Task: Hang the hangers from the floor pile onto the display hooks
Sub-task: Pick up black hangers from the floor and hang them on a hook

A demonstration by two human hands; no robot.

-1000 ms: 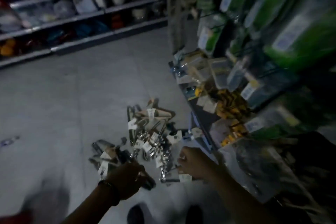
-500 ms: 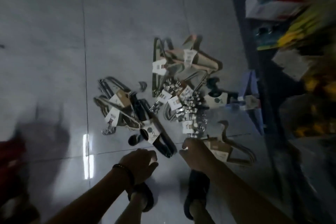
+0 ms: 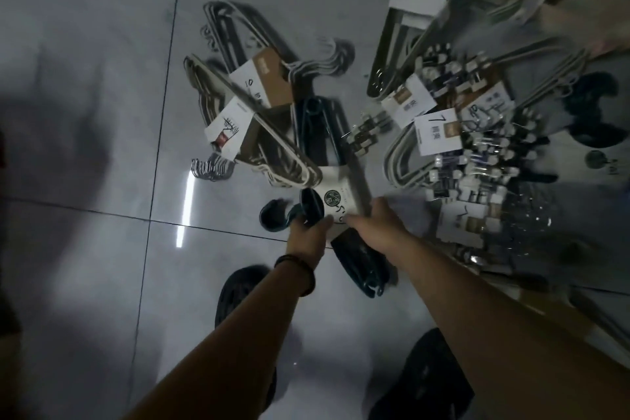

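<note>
l grip (image 3: 308, 235), r grip (image 3: 375, 228) hold teal hangers (image 3: 361, 269)

Left hand (image 3: 306, 237) grips the teal hanger bundle (image 3: 359, 261) at its hooks (image 3: 272, 216), right hand (image 3: 375, 225) at its white label (image 3: 335, 196); other hanger bundles (image 3: 426, 143) lie just beyond it on floor tiles (image 3: 102, 249).

Middle hanger bundle (image 3: 317, 133) on the floor (image 3: 102, 44); wire hangers (image 3: 212, 169) left of it, clip hangers (image 3: 477, 153) right, shoes (image 3: 238, 297) nearer.
</note>
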